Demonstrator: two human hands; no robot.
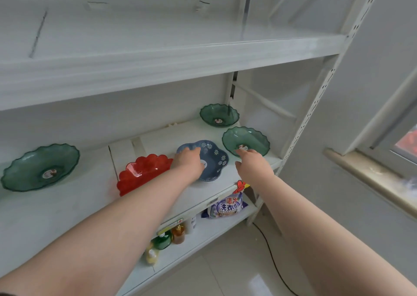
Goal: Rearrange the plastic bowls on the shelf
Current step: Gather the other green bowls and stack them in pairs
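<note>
Our left hand (188,160) flat inside blue bowl (214,160), fingers spread | right hand (252,162) loosely apart at green bowl (250,138) rim; whether touching, we cannot tell

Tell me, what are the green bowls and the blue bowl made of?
Green bowls: likely tinted see-through plastic, glossy; the shelf shows through them. Blue bowl: opaque with printed white flowers, possibly plastic or glazed ceramic; the look alone cannot settle it.

Probably a home storeroom: white metal shelving (316,97) holds a detergent bag (228,206) and cleaner bottles (168,239) below.
</note>
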